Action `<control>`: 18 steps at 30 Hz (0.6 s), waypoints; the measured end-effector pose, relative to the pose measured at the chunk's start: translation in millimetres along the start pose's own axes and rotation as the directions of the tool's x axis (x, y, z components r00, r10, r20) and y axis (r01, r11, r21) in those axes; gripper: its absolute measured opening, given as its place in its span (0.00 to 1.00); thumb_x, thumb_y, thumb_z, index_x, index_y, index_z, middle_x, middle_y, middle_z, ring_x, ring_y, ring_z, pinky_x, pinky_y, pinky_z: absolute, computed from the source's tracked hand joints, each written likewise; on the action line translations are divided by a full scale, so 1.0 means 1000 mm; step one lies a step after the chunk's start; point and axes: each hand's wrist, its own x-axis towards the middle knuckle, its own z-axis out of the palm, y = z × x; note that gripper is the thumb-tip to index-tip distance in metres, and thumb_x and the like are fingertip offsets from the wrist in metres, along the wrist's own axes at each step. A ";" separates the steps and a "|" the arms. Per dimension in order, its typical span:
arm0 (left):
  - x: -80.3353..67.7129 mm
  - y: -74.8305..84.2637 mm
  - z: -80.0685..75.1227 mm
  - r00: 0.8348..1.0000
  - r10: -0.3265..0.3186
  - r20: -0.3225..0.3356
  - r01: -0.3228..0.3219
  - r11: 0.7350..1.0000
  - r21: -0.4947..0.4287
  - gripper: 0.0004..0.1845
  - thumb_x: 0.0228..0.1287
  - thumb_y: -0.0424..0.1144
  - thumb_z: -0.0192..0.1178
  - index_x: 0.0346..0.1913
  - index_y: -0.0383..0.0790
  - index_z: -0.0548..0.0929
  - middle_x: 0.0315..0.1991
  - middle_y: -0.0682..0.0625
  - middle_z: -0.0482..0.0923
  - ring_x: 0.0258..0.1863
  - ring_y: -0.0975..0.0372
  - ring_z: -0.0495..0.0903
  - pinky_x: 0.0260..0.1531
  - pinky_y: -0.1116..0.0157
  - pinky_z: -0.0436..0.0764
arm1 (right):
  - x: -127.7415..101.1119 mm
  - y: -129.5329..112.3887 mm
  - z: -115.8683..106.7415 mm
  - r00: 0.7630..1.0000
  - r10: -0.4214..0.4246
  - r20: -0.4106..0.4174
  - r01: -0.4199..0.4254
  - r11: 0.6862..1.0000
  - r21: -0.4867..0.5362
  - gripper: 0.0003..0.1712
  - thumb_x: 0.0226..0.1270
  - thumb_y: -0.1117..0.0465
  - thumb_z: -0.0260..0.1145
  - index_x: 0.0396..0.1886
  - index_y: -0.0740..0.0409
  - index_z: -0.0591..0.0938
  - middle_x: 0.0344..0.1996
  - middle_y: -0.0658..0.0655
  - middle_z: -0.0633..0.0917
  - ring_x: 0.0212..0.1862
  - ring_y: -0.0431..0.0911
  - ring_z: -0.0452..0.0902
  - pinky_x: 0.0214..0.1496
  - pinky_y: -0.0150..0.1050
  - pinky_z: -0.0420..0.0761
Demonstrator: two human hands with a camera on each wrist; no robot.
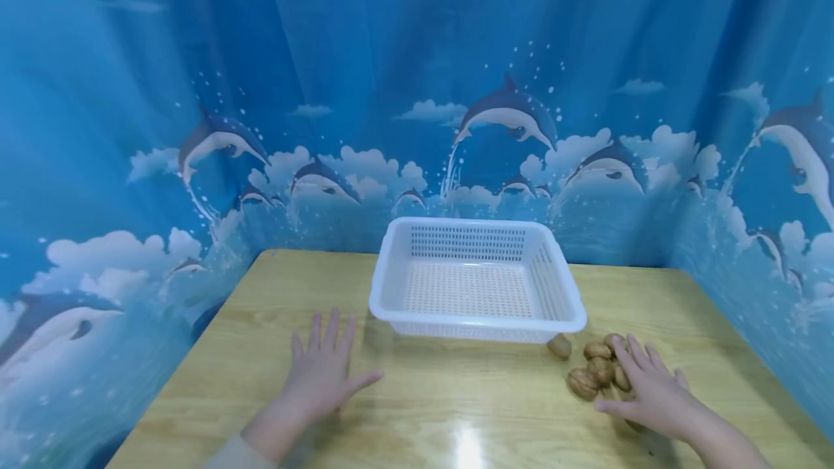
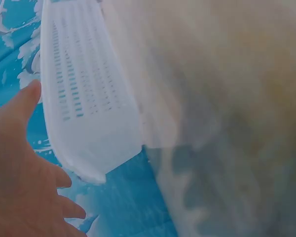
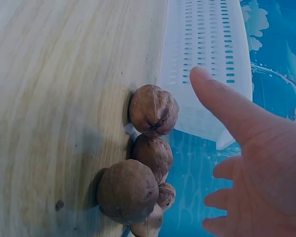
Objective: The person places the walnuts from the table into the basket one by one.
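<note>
Several brown walnuts [image 1: 600, 371] lie in a loose cluster at the right of the table, also large in the right wrist view, where one walnut [image 3: 128, 191] is nearest the camera. My right hand [image 1: 656, 393] hovers over the cluster's right side, fingers spread, covering some of the nuts; whether it touches them I cannot tell. A white perforated plastic basket [image 1: 478, 326] stands behind, its inside bare. Another walnut [image 1: 559, 347] lies by the basket's front right corner. My left hand [image 1: 319, 375] is spread flat, holding nothing, left of the basket.
The light wooden table [image 1: 417, 396] ends at a blue curtain [image 1: 365, 78] printed with dolphins and clouds, which wraps the back and both sides. A small dark speck [image 3: 59, 204] lies on the wood near the walnuts.
</note>
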 end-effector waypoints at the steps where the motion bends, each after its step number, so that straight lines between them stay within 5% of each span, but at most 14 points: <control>1: 0.003 0.000 -0.002 1.000 -0.005 -0.007 0.005 1.000 0.005 0.53 0.53 0.73 0.50 0.72 0.37 0.54 0.71 0.34 0.39 0.69 0.37 0.36 0.58 0.32 0.36 | 0.000 0.001 0.000 1.000 0.002 0.003 -0.002 1.000 -0.002 0.65 0.49 0.30 0.63 0.71 0.70 0.48 0.65 0.82 0.48 0.61 0.80 0.40 0.45 0.82 0.41; 9: 0.042 0.018 -0.016 0.997 -0.020 -0.069 0.013 0.996 -0.093 0.55 0.49 0.77 0.47 0.73 0.46 0.51 0.73 0.38 0.38 0.70 0.41 0.35 0.59 0.33 0.35 | -0.002 0.010 0.002 1.000 -0.006 -0.019 0.005 1.000 -0.018 0.65 0.49 0.31 0.63 0.71 0.70 0.49 0.64 0.82 0.50 0.61 0.79 0.42 0.45 0.82 0.43; 18: 0.080 0.046 -0.010 0.998 -0.030 0.058 0.039 0.985 -0.166 0.54 0.52 0.75 0.47 0.74 0.47 0.47 0.74 0.42 0.31 0.71 0.46 0.29 0.62 0.37 0.36 | -0.007 0.034 -0.002 1.000 -0.027 0.000 0.027 0.996 0.084 0.51 0.63 0.41 0.59 0.67 0.77 0.54 0.61 0.85 0.53 0.59 0.79 0.49 0.47 0.78 0.52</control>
